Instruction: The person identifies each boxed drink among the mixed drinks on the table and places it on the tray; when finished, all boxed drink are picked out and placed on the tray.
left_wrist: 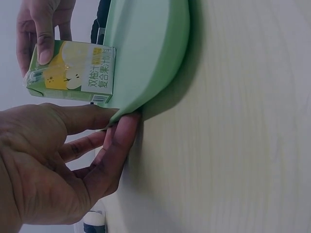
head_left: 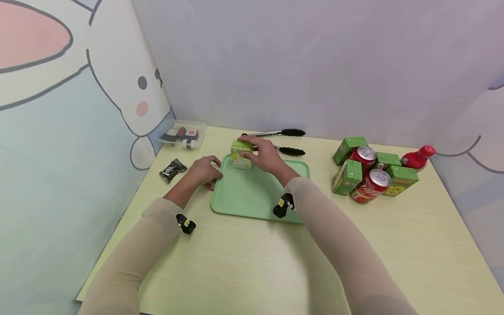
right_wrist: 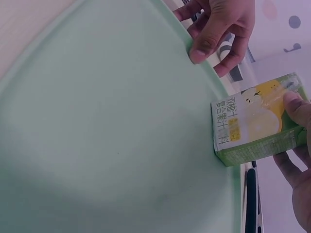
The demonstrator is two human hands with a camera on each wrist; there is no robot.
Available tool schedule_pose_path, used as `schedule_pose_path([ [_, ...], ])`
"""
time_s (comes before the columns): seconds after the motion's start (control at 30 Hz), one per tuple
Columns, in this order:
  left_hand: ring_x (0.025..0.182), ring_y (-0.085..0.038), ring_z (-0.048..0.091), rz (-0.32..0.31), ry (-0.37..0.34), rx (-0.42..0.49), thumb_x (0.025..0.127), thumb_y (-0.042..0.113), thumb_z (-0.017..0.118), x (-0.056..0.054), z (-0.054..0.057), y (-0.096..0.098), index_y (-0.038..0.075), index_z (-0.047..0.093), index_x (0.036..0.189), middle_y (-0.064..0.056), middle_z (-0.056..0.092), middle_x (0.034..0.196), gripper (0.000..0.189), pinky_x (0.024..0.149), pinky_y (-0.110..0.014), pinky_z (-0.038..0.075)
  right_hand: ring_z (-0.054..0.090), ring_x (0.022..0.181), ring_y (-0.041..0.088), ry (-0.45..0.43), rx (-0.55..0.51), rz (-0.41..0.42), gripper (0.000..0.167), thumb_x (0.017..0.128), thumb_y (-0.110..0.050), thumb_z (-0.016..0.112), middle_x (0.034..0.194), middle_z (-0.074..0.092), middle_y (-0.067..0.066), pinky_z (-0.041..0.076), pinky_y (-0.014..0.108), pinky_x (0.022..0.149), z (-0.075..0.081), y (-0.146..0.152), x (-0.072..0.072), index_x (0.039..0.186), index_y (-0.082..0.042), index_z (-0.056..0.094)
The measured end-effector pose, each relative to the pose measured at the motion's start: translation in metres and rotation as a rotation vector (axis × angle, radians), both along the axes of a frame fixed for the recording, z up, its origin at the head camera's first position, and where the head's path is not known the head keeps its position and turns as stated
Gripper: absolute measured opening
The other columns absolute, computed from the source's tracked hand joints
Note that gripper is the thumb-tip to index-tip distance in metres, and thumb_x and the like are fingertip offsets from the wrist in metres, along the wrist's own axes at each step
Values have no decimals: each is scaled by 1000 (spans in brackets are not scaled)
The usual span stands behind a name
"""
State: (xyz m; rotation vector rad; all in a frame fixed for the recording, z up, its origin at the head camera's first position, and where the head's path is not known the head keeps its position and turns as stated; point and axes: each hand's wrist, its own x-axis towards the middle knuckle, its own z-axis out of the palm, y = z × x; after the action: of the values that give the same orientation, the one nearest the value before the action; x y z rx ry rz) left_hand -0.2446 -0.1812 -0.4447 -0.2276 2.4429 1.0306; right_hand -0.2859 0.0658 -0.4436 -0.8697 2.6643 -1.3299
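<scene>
A light green tray (head_left: 256,199) lies on the pale table. On its far left corner stands a small yellow-green juice carton (head_left: 240,158), also seen as the carton (left_wrist: 73,73) and the carton (right_wrist: 252,119). My right hand (head_left: 249,148) grips the carton from above, thumb on one side and fingers on the other; the right hand's fingers (right_wrist: 294,104) wrap its top. My left hand (head_left: 204,171) is at the tray's left corner. There the left hand (left_wrist: 114,127) pinches the tray (left_wrist: 146,53) rim, thumb on top and fingers under it.
Black-handled metal tongs (head_left: 283,140) lie just behind the tray. To the right sits a heap of green cartons (head_left: 348,177), red cans (head_left: 372,183) and a red bottle (head_left: 418,158). A clear box (head_left: 183,134) and a dark packet (head_left: 172,169) lie at the left. Walls close the back and left.
</scene>
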Motion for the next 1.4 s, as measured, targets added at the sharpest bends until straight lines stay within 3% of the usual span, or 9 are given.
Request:
schedule_pose_path([
  [0.37,63,-16,74,1,9,-4,102,12,77,-1,0,1,13,59,144,-15,72,105,45,66,-33,70,67,136,32,-31,-46,16,52,104,-16,78,162,60,9,59,46,118,-1,0,-1,154,-17,64],
  [1.4,63,-16,74,-6,9,-5,103,12,77,0,2,2,12,58,145,-15,73,108,46,65,-32,69,66,139,32,-13,32,30,56,108,-21,74,171,50,10,58,47,119,-3,2,0,161,-20,57],
])
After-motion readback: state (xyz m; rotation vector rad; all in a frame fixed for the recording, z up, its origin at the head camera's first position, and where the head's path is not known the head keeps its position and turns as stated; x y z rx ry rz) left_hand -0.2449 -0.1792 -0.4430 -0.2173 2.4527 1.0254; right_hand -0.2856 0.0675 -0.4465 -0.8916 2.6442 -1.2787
